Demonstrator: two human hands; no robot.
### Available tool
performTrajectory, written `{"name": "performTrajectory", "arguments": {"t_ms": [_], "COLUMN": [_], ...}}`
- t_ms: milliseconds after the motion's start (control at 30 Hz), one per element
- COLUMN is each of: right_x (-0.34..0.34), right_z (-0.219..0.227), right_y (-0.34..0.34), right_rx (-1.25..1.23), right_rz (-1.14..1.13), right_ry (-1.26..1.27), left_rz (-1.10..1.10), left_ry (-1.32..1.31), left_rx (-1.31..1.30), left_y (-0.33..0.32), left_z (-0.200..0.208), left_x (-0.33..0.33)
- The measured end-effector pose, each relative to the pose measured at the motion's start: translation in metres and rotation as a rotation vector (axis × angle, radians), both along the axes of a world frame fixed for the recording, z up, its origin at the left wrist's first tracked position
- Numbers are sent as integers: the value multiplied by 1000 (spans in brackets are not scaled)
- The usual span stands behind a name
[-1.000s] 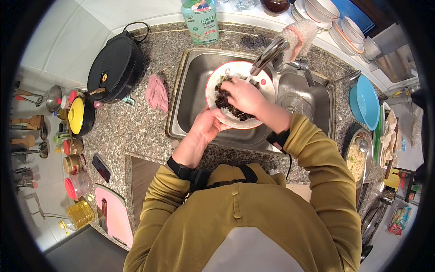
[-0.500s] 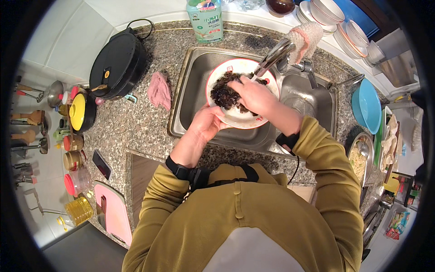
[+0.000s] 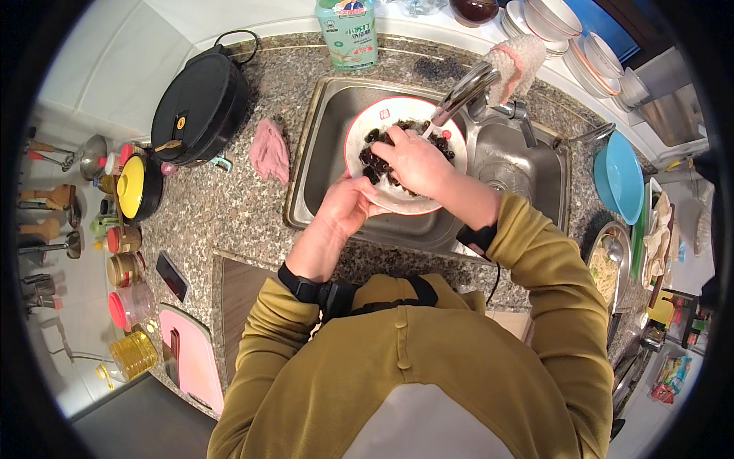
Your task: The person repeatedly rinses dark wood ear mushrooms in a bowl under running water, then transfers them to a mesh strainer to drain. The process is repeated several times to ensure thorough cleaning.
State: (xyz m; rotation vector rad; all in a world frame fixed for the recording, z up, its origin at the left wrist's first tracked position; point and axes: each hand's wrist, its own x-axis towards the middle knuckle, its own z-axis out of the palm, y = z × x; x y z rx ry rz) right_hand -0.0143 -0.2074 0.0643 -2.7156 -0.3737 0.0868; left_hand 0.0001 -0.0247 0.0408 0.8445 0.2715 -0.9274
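Shifting slightly toward nine o'clock, the right hand is apparently rinsing black fungus in the red-rimmed bowl at the sink, grip half-curled, hold unclear; the left hand is clasping its seven-o'clock rim. Further stirring seems needed.

Speckled grey granite ctr. over on the L: round black lidded pan w/ a cord, crumpled pink cloth nr it, then a black pot w/ round yellow lid. Below that, clear jar w/ red lid, dark flat phone, pink rectangular board & clear plastic bottle of yellow oil. Pale green plastic bottle stands at the back; stacked white bowls w/ red rims back R. Far R: round lt. blue basin, round metal bowl of pale noodles, spoon inside.
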Motion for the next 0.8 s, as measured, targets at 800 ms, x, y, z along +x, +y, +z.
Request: {"name": "performTrajectory", "arguments": {"t_ms": [800], "right_x": [16], "right_z": [31], "right_y": [-14], "right_rx": [247], "right_rz": [-210], "right_ry": [176], "left_rz": [-1], "left_ry": [-39], "left_rx": [21], "left_y": [14], "left_z": [6], "left_x": [3]}}
